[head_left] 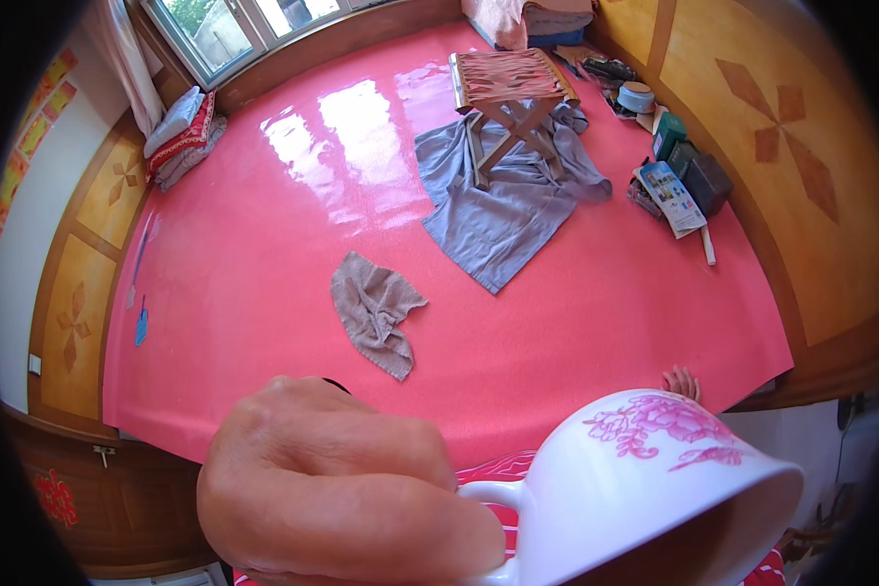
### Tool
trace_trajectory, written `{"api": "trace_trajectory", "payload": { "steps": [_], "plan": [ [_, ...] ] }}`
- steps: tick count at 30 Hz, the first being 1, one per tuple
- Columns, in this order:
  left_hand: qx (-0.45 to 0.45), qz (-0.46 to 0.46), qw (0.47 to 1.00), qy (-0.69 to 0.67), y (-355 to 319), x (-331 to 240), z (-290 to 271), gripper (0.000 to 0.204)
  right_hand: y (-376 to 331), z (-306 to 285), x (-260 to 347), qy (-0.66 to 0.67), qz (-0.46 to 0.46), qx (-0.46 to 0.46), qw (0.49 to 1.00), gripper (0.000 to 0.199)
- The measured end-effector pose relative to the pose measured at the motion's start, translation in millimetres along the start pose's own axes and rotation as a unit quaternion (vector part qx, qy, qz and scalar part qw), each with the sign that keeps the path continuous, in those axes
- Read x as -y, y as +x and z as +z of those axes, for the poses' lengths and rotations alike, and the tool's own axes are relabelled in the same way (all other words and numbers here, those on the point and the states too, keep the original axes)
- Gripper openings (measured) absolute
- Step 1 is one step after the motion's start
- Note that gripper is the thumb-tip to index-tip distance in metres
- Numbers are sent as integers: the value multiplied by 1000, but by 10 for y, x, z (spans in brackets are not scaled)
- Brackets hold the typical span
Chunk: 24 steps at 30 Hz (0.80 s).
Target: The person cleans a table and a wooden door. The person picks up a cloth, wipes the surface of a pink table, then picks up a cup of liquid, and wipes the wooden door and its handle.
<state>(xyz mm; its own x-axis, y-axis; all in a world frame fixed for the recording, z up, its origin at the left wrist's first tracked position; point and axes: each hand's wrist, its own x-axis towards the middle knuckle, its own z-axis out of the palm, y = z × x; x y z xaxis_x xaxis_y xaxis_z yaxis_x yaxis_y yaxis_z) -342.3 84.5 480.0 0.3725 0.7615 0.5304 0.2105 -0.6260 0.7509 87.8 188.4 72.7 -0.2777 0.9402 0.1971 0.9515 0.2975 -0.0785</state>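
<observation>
Close in front, my left hand (332, 479) is closed round the handle of a white cup (596, 479) with a pink flower print. The cup is tilted, its mouth turned down toward me at the lower right, and its inside is mostly in shadow; I cannot tell what it holds. Beyond the cup's rim, the fingers of my right hand (683, 383) rest spread on the near edge of the pink mat (264, 293). The cup hides the rest of that hand. A crumpled brown towel (373, 311) lies on the mat past my left hand.
A wooden folding stool (514, 83) stands on grey-blue cloth (498, 225) further back. Along the right wall lie a leaflet (670, 195), dark boxes (705, 184) and a round tin (636, 97). Folded bedding (181, 137) is stacked far left, and a blue fly swatter (142, 326) lies at the left edge.
</observation>
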Motion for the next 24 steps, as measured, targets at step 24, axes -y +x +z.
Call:
{"api": "trace_trajectory", "payload": {
  "steps": [24],
  "plan": [
    [-88, -329, 929, -144, -14, 1312, -225, 28, -3, 129, -122, -18, -11, 9, 1000, 37]
  ]
}}
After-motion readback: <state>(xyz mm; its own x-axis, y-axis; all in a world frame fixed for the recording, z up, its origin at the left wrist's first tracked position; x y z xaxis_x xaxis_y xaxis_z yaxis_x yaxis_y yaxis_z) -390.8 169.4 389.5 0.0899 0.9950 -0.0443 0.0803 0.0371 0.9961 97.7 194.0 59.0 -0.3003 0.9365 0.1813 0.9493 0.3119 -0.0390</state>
